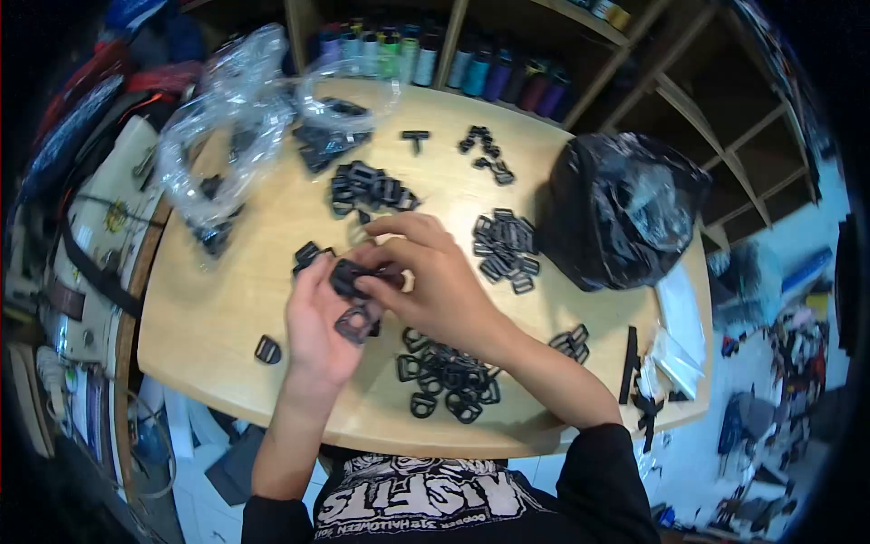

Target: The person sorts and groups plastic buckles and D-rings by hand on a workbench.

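My left hand (pixel 319 344) is turned palm up over the table, with black plastic buckle pieces in it. One of them, a ring-shaped piece (pixel 353 324), lies near the base of its fingers. My right hand (pixel 433 281) reaches across and pinches a dark buckle piece (pixel 346 277) between thumb and fingers, right above the left palm. Close beneath the hands is a heap of D-shaped black buckles (pixel 449 374). A single black buckle (pixel 267 350) lies to the left of my left wrist. Further pieces (pixel 308 257) are partly hidden behind the left fingertips.
Beyond the hands sit piles of black buckles (pixel 367 186) and slide adjusters (pixel 504 243). A black plastic bag (pixel 589 208) stands at the right; clear plastic bags (pixel 186 172) lie at the left. A sewing machine (pixel 113 245) borders the wooden table (pixel 208 299), with thread spools (pixel 426 62) behind.
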Motion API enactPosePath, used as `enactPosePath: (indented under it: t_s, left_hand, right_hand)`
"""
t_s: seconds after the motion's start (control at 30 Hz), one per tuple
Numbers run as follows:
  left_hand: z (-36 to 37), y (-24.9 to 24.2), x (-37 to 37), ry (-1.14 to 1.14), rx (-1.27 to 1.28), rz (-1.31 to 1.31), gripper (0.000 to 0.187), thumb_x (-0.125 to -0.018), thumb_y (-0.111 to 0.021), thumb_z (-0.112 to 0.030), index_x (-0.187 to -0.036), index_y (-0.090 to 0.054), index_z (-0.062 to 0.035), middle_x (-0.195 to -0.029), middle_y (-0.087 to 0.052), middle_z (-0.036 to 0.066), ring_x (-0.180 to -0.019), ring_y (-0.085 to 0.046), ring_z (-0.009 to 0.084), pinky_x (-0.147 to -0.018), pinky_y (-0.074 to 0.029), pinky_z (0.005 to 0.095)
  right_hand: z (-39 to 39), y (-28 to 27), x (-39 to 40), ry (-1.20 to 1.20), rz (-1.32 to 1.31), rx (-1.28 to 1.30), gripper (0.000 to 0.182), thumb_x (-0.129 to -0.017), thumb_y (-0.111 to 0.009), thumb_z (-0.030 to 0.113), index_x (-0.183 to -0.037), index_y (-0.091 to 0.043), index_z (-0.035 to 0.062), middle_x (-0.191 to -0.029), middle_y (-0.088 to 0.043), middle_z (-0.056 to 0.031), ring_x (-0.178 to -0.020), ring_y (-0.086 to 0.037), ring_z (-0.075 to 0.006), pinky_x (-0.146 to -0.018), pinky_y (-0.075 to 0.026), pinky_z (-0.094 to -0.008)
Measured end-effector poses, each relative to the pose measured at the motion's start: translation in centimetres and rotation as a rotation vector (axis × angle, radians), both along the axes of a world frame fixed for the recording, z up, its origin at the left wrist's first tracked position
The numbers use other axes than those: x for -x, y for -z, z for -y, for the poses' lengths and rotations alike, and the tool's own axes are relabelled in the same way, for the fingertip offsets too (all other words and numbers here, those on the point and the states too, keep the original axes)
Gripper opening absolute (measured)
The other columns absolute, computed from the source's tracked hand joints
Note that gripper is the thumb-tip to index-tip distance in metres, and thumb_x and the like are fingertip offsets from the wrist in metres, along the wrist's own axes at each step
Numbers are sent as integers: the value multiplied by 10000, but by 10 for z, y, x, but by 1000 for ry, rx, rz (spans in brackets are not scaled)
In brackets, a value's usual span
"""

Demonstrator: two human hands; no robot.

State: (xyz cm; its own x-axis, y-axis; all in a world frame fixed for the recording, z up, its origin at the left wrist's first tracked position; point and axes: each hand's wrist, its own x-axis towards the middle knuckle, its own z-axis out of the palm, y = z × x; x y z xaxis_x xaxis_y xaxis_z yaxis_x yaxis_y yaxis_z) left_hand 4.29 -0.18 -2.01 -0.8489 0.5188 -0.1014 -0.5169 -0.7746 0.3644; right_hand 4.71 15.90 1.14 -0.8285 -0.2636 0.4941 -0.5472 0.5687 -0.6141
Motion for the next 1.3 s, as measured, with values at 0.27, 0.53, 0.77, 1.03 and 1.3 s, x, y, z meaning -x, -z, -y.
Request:
enactPosePath:
  t_s: [0.27,0.53,0.77,1.03,1.3]
  left_hand:
    - [14,-6,3,40,162,51,297,-978,-408,-295,-955,-561,-42,-780,-557,25,-557,-530,118,-383,-327,194]
    - [18,-47,58,-258,1782,-1127,252,-845,-658,-247,-899,-679,-1,-626,-612,83,-524,-571,151,-519,-440,266]
    - [-9,-24,80,65,1956,-1186,235,-733,-728,-138,-924,-679,-9,-735,-656,180,-672,-648,267,-632,-484,342]
    - [-16,-11,89,-175,2047,-1278,209,-789,-689,-135,-965,-661,-25,-810,-666,189,-728,-655,308,-682,-497,380]
    - [-34,-45,52,467,725,-322,683,-968,-261,-571,-1268,-481,1,-738,-587,123,-415,-419,91,-343,-272,186]
  right_hand:
    - [-55,-22,-12,63,459,549,190,-876,-648,134,-998,-628,-11,-883,-676,-77,-738,-646,-113,-609,-494,-223]
    - [-147,-27,-81,260,565,577,208,-917,-588,102,-1086,-621,-15,-792,-626,-31,-676,-604,-76,-599,-488,-216]
    - [-183,-8,-142,430,609,565,276,-900,-605,81,-1159,-605,-15,-818,-643,-53,-719,-619,-91,-669,-503,-222]
    - [-194,5,-173,567,673,516,243,-855,-672,94,-1068,-632,-18,-805,-655,-42,-699,-611,-81,-616,-487,-214]
    - [-173,-4,-147,624,537,381,203,-856,-665,112,-1023,-646,-3,-735,-610,6,-603,-505,-20,-523,-397,-180]
